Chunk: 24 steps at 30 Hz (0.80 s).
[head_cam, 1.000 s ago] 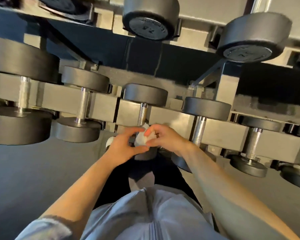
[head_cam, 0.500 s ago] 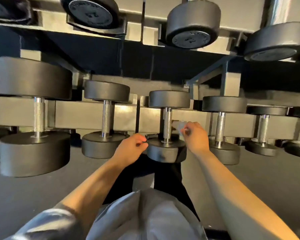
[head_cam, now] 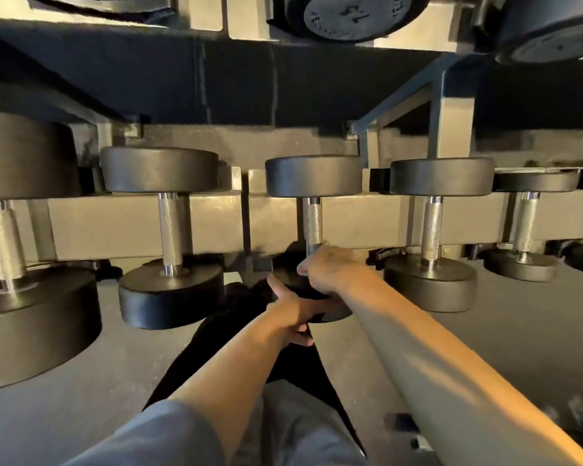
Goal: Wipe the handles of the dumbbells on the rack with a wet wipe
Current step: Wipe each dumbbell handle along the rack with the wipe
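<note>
Since 0.5 s ago: right hand (head_cam: 330,267) moved onto the centre dumbbell handle (head_cam: 313,223) on the rack (head_cam: 216,223), grip closed round its near end; wipe hidden. Left hand (head_cam: 290,311) cups the near head (head_cam: 330,314). Advice: stroke the full knurl, twisting.

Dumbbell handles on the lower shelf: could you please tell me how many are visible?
5: far left, next right, the centre one gripped by the right hand, then and. More may continue beyond the right edge.
</note>
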Tool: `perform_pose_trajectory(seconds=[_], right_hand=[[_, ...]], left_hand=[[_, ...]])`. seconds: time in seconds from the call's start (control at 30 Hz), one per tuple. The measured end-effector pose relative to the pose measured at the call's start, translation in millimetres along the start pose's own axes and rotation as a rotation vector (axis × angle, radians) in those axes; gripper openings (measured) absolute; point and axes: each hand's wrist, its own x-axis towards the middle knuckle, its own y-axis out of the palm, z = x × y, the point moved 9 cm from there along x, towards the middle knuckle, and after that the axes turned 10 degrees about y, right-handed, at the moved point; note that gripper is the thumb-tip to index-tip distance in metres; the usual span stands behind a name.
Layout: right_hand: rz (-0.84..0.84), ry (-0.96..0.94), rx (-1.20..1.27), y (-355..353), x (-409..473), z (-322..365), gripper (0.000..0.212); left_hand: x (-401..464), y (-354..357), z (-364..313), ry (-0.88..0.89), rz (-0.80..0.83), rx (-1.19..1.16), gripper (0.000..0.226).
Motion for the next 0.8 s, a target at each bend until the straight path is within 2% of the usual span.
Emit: perform_pose_trajectory(seconds=[0.03,0.1,0.2,0.27,0.37,0.47,0.7,0.8], right_hand=[[-0.033,-0.020,-0.002,-3.5,0.8,-1.3,0.037],[-0.040,-0.131,0.153,-2.7,2.9,-11.0,0.041],[-0.064,-0.298,0.367,1.6,-1.1,-37.1,0.035],[-0.065,-0.253,0.335,1.6,-0.5,-52.5,0.036],[-0.046,-0.150,0.152,6.7,11.1,-62.1,0.040],[-0.020,-0.118,0.214,13.6,20.3,-60.9,0.036],[0.005,-0.198,0.300,7.2,6.2,-51.3,0.027],[0.065,-0.239,0.257,9.7,-9.2,-39.0,0.033]], left_hand=[[3.1,-1.3,-0.7,0.004,-0.044,-0.014,0.154],[6.2,-5.3,-2.2,0.025,-0.102,-0.046,0.156],[6.0,-3.9,-1.3,0.045,-0.096,-0.148,0.150],[5.0,-2.0,-3.1,0.039,-0.094,-0.206,0.138],[2.9,-1.7,-2.3,0.009,-0.127,-0.198,0.128],[6.1,-1.2,0.7,0.004,-0.140,-0.202,0.130],[11.1,-2.8,4.9,0.017,-0.140,-0.227,0.139],[12.0,-2.3,5.1,0.022,-0.133,-0.238,0.141]])
